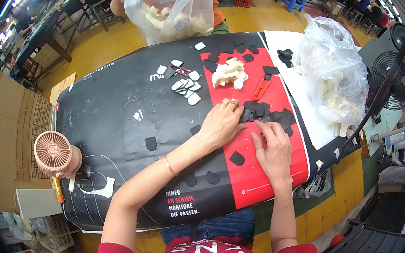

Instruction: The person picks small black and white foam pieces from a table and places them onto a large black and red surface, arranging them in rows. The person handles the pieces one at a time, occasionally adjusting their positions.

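Note:
My left hand (pixel 222 123) lies flat on the table cover (pixel 114 111), fingers spread and resting on the near edge of a heap of small black flat pieces (pixel 268 115). My right hand (pixel 272 147) sits just to its right, fingers bent, fingertips touching the same black heap. A single black piece (pixel 237 158) lies loose on the red part of the cover below both hands. Neither hand clearly lifts anything.
A pile of white pieces (pixel 229 73), an orange tool (pixel 262 87) and white tabs (pixel 187 86) lie farther back. A full clear plastic bag (pixel 333 71) stands at right. A person opposite holds another clear bag (pixel 171 5). A pink fan (pixel 54 152) stands at the near left.

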`<act>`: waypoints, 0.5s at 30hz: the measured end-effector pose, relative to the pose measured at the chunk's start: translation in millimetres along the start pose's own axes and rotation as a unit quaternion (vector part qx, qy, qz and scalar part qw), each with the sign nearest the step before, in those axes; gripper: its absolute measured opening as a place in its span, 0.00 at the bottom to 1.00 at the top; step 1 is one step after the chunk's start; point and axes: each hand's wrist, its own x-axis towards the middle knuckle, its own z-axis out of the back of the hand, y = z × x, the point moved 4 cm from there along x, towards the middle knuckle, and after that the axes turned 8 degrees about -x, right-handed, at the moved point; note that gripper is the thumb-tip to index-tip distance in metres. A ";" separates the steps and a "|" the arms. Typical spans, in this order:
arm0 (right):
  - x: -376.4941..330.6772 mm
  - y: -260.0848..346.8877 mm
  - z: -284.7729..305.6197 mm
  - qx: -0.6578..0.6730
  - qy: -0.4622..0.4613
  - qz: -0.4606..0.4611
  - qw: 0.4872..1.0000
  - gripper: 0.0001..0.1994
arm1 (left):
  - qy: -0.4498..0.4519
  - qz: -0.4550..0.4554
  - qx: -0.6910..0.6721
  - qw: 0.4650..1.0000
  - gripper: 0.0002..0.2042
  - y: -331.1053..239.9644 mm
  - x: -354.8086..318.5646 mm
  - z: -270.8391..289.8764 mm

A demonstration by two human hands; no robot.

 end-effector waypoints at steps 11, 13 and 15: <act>-16.5 -0.6 -2.3 0.103 -0.040 -0.096 0.989 0.20 | -0.045 0.167 -0.264 0.949 0.07 14.0 -25.2 31.2; -6.9 6.5 -8.8 0.004 -0.037 -0.025 0.999 0.24 | -0.020 0.158 -0.257 0.953 0.07 11.0 -26.7 26.8; 7.6 8.0 -17.6 -0.073 -0.039 0.058 0.995 0.24 | 0.001 0.117 -0.244 0.963 0.07 7.4 -24.7 20.5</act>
